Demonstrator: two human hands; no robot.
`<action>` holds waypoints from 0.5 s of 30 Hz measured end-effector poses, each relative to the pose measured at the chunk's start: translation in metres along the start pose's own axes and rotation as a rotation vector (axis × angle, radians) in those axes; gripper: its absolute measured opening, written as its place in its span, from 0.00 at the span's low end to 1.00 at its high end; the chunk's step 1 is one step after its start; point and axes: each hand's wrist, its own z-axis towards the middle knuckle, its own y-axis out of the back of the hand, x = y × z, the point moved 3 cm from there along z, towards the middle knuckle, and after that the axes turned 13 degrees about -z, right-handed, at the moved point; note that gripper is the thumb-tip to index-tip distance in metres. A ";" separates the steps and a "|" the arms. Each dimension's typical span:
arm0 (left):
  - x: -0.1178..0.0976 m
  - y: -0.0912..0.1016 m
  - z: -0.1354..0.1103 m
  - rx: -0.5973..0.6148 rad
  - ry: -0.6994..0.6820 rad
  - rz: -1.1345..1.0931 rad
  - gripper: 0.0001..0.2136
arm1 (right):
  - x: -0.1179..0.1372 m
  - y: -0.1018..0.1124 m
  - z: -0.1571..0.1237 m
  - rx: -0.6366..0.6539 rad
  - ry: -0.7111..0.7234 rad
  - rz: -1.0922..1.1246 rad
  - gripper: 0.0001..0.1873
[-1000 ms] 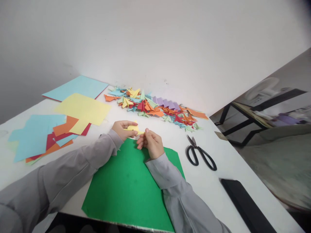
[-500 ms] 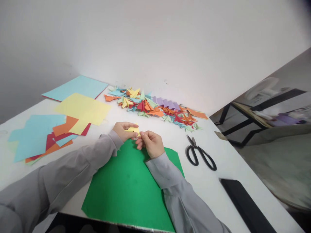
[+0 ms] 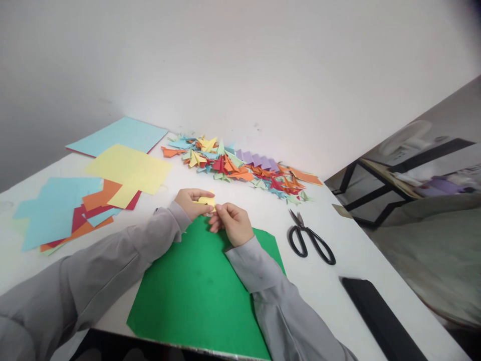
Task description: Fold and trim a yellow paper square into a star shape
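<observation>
A small folded piece of yellow paper (image 3: 206,200) is held up above the far edge of a green sheet (image 3: 203,291). My left hand (image 3: 191,201) is closed on its left side, thumb below and fingers above. From the right, my right hand (image 3: 235,222) pinches the paper's right end between thumb and index finger. Its other fingers are curled beneath. Part of the paper is hidden by my fingers, so its exact folded shape cannot be made out.
Folded paper planes (image 3: 229,163) in many colours lie heaped along the wall. Loose coloured sheets (image 3: 67,205) and a light blue stack (image 3: 120,135) are at left. Black-handled scissors (image 3: 306,235) and a long black object (image 3: 379,316) lie at right, near the table's edge.
</observation>
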 end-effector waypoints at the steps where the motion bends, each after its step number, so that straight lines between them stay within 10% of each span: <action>1: 0.000 0.000 0.000 0.001 0.006 -0.001 0.18 | 0.000 0.000 0.000 -0.006 0.003 -0.003 0.18; 15: 0.006 0.004 0.005 0.039 0.030 -0.051 0.21 | 0.006 -0.002 -0.003 -0.008 0.045 0.007 0.16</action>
